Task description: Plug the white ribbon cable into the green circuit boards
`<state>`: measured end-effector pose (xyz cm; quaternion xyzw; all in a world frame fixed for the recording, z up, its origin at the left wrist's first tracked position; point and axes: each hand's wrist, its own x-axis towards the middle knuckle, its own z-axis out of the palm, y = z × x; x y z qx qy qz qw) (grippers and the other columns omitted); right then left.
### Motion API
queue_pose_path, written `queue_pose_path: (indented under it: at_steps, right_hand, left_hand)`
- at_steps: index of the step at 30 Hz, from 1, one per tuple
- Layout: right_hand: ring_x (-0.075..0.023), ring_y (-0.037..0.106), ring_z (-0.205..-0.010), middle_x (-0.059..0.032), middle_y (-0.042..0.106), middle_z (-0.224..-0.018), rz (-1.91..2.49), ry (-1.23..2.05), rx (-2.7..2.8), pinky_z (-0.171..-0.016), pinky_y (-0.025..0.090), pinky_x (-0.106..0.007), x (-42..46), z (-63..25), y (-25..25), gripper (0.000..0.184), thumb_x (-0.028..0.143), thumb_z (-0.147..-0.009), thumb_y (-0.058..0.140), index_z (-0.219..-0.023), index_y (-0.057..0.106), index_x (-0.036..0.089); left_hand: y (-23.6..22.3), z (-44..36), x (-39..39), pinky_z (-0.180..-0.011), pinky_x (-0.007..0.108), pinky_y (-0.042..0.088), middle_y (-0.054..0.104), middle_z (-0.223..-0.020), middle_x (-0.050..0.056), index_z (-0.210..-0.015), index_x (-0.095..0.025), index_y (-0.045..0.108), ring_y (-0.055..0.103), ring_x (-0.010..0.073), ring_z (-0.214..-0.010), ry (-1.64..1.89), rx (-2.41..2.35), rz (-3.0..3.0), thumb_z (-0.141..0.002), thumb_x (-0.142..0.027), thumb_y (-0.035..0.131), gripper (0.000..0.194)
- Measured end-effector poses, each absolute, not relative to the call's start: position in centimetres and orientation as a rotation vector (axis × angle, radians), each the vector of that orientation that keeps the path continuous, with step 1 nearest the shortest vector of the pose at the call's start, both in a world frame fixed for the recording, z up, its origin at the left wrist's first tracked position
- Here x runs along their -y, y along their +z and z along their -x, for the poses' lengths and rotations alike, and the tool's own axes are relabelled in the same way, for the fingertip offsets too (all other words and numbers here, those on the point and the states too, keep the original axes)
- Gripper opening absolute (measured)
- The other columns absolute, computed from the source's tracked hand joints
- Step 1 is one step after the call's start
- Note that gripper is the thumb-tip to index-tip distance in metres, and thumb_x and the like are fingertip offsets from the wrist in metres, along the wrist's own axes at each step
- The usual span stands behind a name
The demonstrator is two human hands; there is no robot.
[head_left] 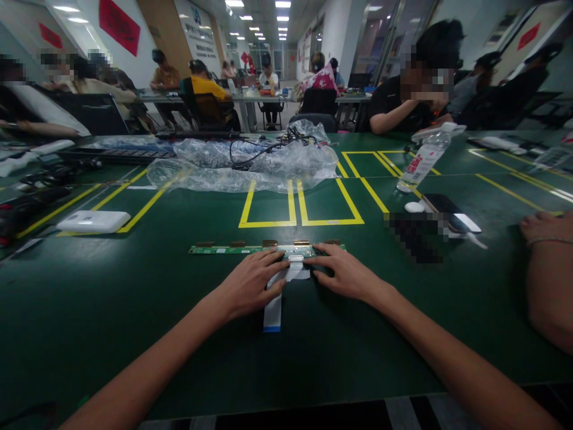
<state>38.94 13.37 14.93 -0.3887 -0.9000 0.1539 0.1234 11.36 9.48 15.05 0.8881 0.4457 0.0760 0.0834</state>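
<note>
A long, narrow green circuit board (224, 251) lies across the dark green table in front of me, with several brown tabs along its far edge. At its middle sits a small pale connector (296, 258), from which a white ribbon cable (273, 310) with a blue end folds toward me. My left hand (253, 282) rests with outstretched fingers on the board left of the connector, its thumb by the cable. From the right, my right hand (344, 273) reaches in, fingers apart, fingertips on the board and beside the connector. Whether any fingertip presses the connector is hard to tell.
Clear plastic wrap (250, 164) with black cables lies beyond the board. Yellow tape outlines (268, 225) mark the table. A white device (94, 221) is left; a bottle (424, 158) and phone (451, 213) stand right. Another person's arm (550, 280) rests at the right edge.
</note>
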Motion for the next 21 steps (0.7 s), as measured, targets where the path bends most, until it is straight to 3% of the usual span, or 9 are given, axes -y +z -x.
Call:
queue_pose_path:
  at_steps: [4, 9, 15, 21]
  right_hand:
    - [-0.0331, 0.048, -0.136, -0.0103, 0.052, -0.149, 1.108, 0.416, 2.65, -0.11, 0.041, -0.056, -13.7, -39.1, 14.9, 0.04, 0.031, -0.095, 0.058, -0.133, 0.066, 0.033]
    - [-0.0312, 0.046, -0.138, -0.0098, 0.052, -0.148, 0.988, 0.397, 2.669, -0.113, 0.037, -0.056, -14.0, -39.2, 14.7, 0.04, 0.027, -0.094, 0.059, -0.133, 0.066, 0.031]
    - [-0.029, 0.05, -0.134, -0.0118, 0.056, -0.144, 0.909, 0.405, 2.646, -0.112, 0.038, -0.054, -13.9, -39.0, 14.9, 0.042, 0.026, -0.094, 0.056, -0.136, 0.062, 0.025]
    - [-0.0253, 0.053, -0.13, -0.0124, 0.06, -0.139, 0.918, 0.408, 2.57, -0.113, 0.039, -0.047, -13.9, -38.8, 14.9, 0.042, 0.022, -0.096, 0.054, -0.137, 0.058, 0.018]
  left_hand:
    - [15.1, -11.4, -9.8, -0.11, 0.054, 0.039, 0.05, -0.149, 0.01, -0.143, -0.025, 0.053, 0.046, 0.0309, -0.136, 0.247, -1.32, -2.711, -0.102, -0.046, 0.045, 0.047]
    - [14.3, -12.3, -10.6, -0.105, 0.048, 0.044, 0.059, -0.134, 0.011, -0.12, -0.016, 0.061, 0.055, 0.0266, -0.121, 0.366, -1.33, -2.753, -0.1, -0.028, 0.05, 0.026]
    - [13.2, -12.9, -11.2, -0.115, 0.046, 0.038, 0.052, -0.147, 0.012, -0.143, -0.015, 0.047, 0.046, 0.0245, -0.138, 0.407, -1.14, -2.811, -0.099, -0.017, 0.049, 0.044]
    - [13.4, -12.7, -11.1, -0.116, 0.048, 0.038, 0.052, -0.148, 0.012, -0.144, -0.013, 0.05, 0.047, 0.0259, -0.138, 0.42, -1.141, -2.837, -0.101, -0.021, 0.046, 0.043]
